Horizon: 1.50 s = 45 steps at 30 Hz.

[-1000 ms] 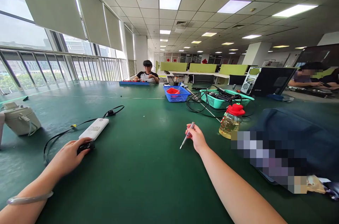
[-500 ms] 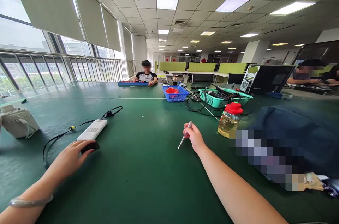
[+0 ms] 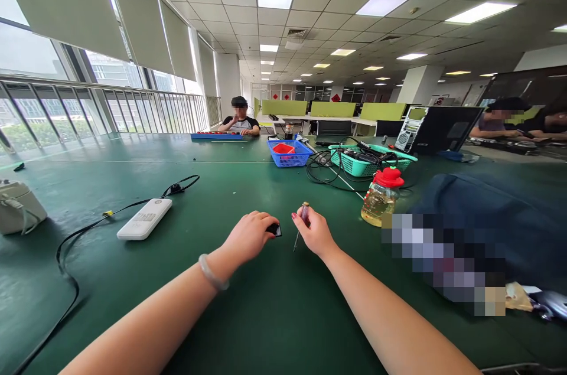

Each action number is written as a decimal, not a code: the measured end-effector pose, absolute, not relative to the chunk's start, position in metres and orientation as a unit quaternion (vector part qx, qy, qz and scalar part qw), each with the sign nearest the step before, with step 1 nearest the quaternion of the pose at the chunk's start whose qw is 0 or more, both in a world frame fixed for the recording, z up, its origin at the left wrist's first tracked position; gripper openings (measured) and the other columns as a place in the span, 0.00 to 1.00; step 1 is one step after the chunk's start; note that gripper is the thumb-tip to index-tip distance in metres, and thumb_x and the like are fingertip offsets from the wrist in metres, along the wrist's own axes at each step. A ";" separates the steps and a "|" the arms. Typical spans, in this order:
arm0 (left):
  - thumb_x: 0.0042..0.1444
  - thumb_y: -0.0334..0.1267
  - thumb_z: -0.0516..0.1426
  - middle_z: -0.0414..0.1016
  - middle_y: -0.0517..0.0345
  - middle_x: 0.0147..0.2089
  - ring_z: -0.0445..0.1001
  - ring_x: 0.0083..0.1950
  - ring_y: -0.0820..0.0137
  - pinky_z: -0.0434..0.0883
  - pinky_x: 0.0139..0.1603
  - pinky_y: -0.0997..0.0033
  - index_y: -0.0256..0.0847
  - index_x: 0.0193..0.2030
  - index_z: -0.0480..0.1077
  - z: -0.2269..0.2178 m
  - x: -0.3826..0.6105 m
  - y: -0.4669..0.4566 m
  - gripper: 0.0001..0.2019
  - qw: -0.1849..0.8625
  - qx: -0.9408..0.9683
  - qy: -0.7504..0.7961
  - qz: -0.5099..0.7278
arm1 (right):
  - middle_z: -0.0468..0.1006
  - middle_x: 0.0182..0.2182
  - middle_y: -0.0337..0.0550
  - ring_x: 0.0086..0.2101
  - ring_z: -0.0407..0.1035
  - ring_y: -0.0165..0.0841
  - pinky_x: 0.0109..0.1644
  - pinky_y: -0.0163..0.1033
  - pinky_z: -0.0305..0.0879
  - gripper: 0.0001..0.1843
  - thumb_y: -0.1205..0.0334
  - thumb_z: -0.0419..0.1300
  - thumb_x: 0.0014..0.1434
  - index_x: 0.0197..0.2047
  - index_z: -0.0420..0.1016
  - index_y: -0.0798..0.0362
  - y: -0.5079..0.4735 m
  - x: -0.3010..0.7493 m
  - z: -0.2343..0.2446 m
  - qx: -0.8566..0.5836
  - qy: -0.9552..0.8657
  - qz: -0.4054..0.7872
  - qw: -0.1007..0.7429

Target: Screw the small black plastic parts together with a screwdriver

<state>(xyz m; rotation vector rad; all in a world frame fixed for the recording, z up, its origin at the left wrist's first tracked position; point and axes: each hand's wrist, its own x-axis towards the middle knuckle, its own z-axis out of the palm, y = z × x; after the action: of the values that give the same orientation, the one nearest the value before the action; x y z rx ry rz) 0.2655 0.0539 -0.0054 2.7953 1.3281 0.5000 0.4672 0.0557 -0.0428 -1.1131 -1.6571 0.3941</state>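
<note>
My left hand (image 3: 250, 234) is closed on a small black part (image 3: 274, 229) and holds it low over the green table (image 3: 248, 310), near its middle. My right hand (image 3: 312, 232) sits just right of it, fingers pinched round a small screwdriver (image 3: 301, 222) whose thin shaft points down and left toward the black part. The two hands are close together, a short gap between them. A pale bangle (image 3: 211, 271) circles my left wrist.
A white power bank (image 3: 144, 218) with a black cable (image 3: 66, 251) lies at left, a white pouch (image 3: 18, 207) beyond it. A red-capped bottle (image 3: 380, 198), blue basket (image 3: 289, 154), teal basket (image 3: 367, 162) and dark bag (image 3: 491, 221) stand right. Other people sit at the far table edges.
My left hand has carried the black part from beside the power bank rightward to the middle. My right hand has tipped the screwdriver more upright and drawn in toward it.
</note>
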 end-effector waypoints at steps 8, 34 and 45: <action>0.59 0.38 0.57 0.76 0.54 0.53 0.71 0.52 0.60 0.67 0.56 0.60 0.45 0.54 0.71 -0.041 0.274 0.067 0.16 0.083 0.878 0.440 0.172 | 0.60 0.17 0.32 0.18 0.53 0.27 0.23 0.34 0.54 0.18 0.43 0.56 0.58 0.29 0.65 0.50 0.057 0.466 -0.042 -0.465 -0.653 0.191 0.566; 0.51 0.46 0.63 0.80 0.59 0.48 0.67 0.56 0.57 0.65 0.59 0.58 0.47 0.46 0.77 -0.050 0.264 0.080 0.16 0.112 0.810 0.526 0.233 | 0.63 0.17 0.36 0.19 0.55 0.28 0.27 0.35 0.53 0.22 0.50 0.46 0.64 0.21 0.62 0.49 0.027 0.454 -0.027 -0.366 -0.819 0.092 0.433; 0.52 0.49 0.61 0.76 0.53 0.52 0.66 0.55 0.56 0.66 0.57 0.55 0.44 0.43 0.77 -0.045 0.267 0.074 0.16 0.060 0.801 0.553 0.219 | 0.66 0.19 0.36 0.21 0.57 0.28 0.28 0.34 0.53 0.16 0.58 0.51 0.63 0.23 0.66 0.50 0.030 0.451 -0.030 -0.339 -0.846 0.048 0.408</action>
<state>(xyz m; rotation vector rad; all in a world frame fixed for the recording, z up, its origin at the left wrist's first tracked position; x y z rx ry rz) 0.2672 0.0741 -0.0453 2.4265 1.6755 0.6624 0.4509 0.0297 -0.0303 -0.8555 -2.1337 0.1203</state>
